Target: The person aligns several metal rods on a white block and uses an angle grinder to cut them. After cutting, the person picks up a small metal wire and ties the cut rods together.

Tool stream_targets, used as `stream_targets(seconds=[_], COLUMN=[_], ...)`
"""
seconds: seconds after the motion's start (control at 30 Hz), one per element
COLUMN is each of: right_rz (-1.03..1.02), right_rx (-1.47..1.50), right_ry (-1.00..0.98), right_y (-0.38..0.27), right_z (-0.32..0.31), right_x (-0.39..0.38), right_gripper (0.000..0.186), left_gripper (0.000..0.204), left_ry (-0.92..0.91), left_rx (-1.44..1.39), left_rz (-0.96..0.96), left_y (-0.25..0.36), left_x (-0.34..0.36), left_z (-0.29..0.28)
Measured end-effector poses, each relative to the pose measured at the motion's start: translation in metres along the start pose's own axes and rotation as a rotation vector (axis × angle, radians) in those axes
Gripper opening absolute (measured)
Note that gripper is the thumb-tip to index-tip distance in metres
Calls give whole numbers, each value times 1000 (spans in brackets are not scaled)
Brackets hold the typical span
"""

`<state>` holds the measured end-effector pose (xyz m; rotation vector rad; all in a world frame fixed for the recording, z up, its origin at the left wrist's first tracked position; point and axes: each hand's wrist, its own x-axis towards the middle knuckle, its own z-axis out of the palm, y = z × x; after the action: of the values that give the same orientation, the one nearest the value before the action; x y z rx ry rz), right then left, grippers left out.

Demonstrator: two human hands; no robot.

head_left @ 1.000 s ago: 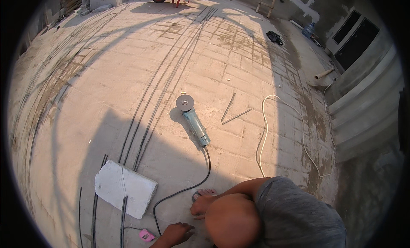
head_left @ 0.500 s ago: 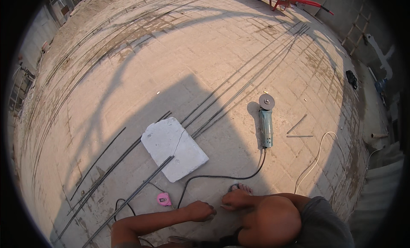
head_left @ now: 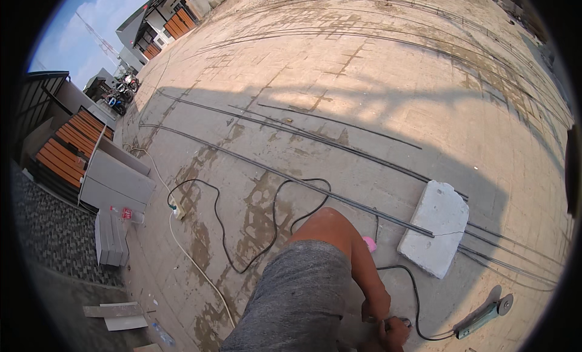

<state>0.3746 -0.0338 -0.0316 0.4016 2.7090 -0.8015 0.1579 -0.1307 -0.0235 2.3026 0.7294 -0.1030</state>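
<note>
My left hand [head_left: 377, 307] hangs low beside my bent knee, its fingers curled. My right hand [head_left: 395, 335] is close against it, also with curled fingers; whatever is in either hand is hidden. Right of them an angle grinder [head_left: 479, 323] lies on the paving, its cutting disc [head_left: 505, 304] pointing away and its black cord [head_left: 417, 303] looping back past my hands. A pale concrete slab [head_left: 438, 227] lies ahead of my hands, with the ends of steel rods [head_left: 339, 198] resting on it. Partly behind my knee is a pink tape measure [head_left: 370, 244].
A black cable [head_left: 223, 235] winds across the paving to a socket block [head_left: 177, 209] on a white lead. Long thin rods [head_left: 376, 38] stretch over the far ground. At left are stacked grey panels [head_left: 111, 238], an orange slatted gate [head_left: 71, 147] and parked motorcycles [head_left: 124, 92].
My view has swung left, so the slab, grinder and hands now appear farther right. The houses and socket block have come into sight. My two hands have drawn together.
</note>
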Motion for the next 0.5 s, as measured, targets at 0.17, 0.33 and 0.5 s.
stream_targets(seconds=[0.17,0.33,0.5], right_rz=[-52,-89,-140], right_rx=[38,46,53], right_ry=[9,-3,-21], right_y=[-5,-11,-17], right_z=[0,-6,-14], right_x=[3,6,9], right_gripper=[30,29,28], left_gripper=[41,40,40], left_ry=[43,73,89], left_rx=[53,54,38], left_rz=[53,-26,-91], left_y=[-15,-15,-10], left_x=[28,34,29], left_z=[7,15,13])
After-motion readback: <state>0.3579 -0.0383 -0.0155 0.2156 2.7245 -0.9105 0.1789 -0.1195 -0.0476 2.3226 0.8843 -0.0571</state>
